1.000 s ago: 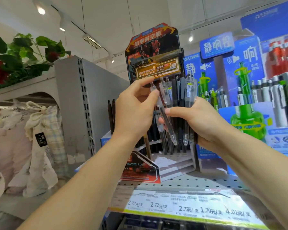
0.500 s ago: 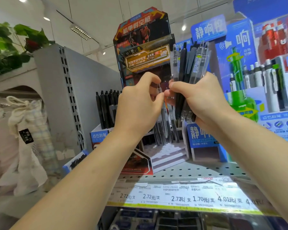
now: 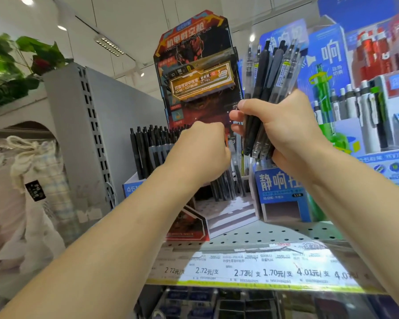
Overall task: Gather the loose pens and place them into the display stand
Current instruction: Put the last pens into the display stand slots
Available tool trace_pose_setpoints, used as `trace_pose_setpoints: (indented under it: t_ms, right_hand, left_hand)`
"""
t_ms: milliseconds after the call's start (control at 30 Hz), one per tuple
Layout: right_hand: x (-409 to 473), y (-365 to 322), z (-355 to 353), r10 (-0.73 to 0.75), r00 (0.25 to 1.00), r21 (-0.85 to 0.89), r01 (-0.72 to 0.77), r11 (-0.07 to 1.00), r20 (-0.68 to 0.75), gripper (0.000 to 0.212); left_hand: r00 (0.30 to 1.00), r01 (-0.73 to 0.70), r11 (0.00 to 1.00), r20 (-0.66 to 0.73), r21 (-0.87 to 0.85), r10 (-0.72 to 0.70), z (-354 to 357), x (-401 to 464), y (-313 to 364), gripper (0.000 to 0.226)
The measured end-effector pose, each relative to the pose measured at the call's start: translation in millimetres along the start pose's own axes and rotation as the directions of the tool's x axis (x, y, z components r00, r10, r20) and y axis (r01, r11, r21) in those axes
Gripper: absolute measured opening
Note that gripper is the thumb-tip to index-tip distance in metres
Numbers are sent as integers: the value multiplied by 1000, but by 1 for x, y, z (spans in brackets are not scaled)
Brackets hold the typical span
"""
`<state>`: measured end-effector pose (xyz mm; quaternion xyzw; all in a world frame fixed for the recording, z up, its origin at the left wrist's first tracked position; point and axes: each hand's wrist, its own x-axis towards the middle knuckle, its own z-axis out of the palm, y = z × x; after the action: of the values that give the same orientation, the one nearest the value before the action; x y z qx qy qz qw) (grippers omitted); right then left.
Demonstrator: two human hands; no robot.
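My right hand (image 3: 283, 132) grips a bundle of several black and clear pens (image 3: 266, 79), held upright to the right of the display stand (image 3: 194, 65), a red and black cardboard stand with stepped white tiers. My left hand (image 3: 200, 153) is lower, in front of the stand's middle, its fingers curled round a single clear pen (image 3: 232, 153) that points down among the pens standing in the stand (image 3: 226, 185). The pen's lower end is hidden among them.
A box of black pens (image 3: 148, 146) stands left of the stand, against a grey shelf upright (image 3: 85, 134). Blue pen displays (image 3: 279, 187) crowd the right side. The perforated shelf (image 3: 263, 236) carries price labels (image 3: 251, 270) along its front edge.
My left hand has gone down from beside the bundle to the stand's tiers with one clear pen. My right hand stays up with the bundle.
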<state>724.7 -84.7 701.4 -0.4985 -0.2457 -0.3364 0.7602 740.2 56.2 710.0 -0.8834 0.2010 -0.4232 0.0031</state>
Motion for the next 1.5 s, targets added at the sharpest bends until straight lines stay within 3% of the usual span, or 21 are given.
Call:
trace_pose_setpoints:
  t_ms: [167, 367, 433, 533, 600, 667, 800, 933, 1200, 1267, 1433, 1500]
  right_hand:
    - [3, 0, -4, 42, 997, 34, -44, 998, 58, 18]
    - [3, -1, -6, 32, 992, -32, -28, 999, 120, 27]
    - [5, -5, -9, 25, 990, -68, -16, 998, 138, 22]
    - [6, -9, -14, 31, 981, -128, -7, 992, 190, 11]
    - [5, -8, -14, 38, 973, -149, -4, 989, 228, 7]
    - [3, -3, -10, 69, 963, -171, -25, 985, 261, 13]
    - [0, 6, -6, 145, 940, -218, -78, 973, 310, 30]
    - [-5, 8, -6, 117, 932, -257, -26, 966, 344, 28]
    - [-3, 9, -5, 129, 946, -319, -29, 947, 296, 44]
    - [-5, 12, -3, 119, 944, -337, -9, 941, 307, 39]
    - [-4, 12, -4, 98, 955, -353, 7, 936, 280, 32]
    - [0, 11, -6, 24, 969, -414, 82, 907, 246, 29]
  left_hand:
    - [978, -32, 999, 207, -1, 32, -18, 12, -3, 27]
    - [972, -117, 992, 198, -55, 125, -26, 13, -13, 40]
    - [985, -129, 990, 112, -53, 134, -21, 11, -17, 41]
    - [968, -112, 970, -245, -216, 58, -16, 4, -25, 35]
    - [930, -109, 865, -358, -490, -85, -15, 0, -30, 29]
    - [922, -92, 722, -333, -685, -198, -15, -1, -30, 27]
    - [932, -129, 506, -279, -853, -233, -16, -4, -24, 24]
    - [915, -143, 589, -332, -796, -227, -10, -10, -16, 31]
    - [896, -149, 715, -399, -683, -194, -8, -6, -7, 38]
    - [892, -129, 747, -406, -652, -200, -6, -7, -8, 41]
    - [868, -82, 781, -430, -619, -250, -8, -9, -7, 50]
    - [858, -69, 745, -420, -664, -295, -9, -6, -8, 53]
